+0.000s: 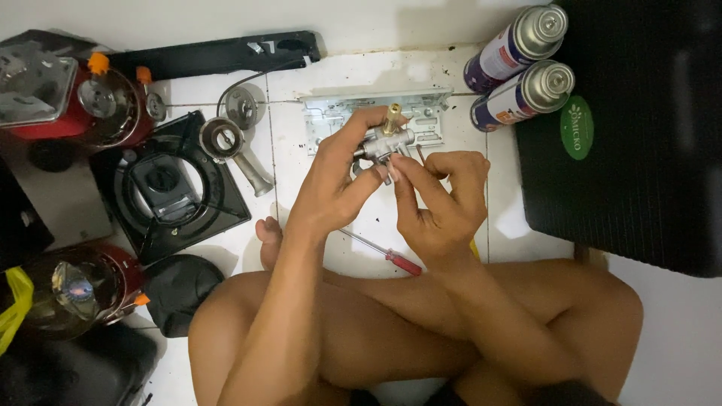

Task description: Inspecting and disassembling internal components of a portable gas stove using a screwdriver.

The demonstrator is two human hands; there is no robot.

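Holding a metal gas valve [382,141] with brass tip above the tiled floor [353,75], left hand [338,177] clenched round its body, right hand [440,199] pinching its underside; stove already dismantled, burner [226,139] and screwdriver [383,252] lying nearby, reassembly undone

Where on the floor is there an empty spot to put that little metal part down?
Bare white tile shows between the black bar and the metal bracket, and more between the red-handled screwdriver and the black case. The left is crowded: black burner plate, red stove, loose burner pieces. Both hands, left and right, hold the valve.
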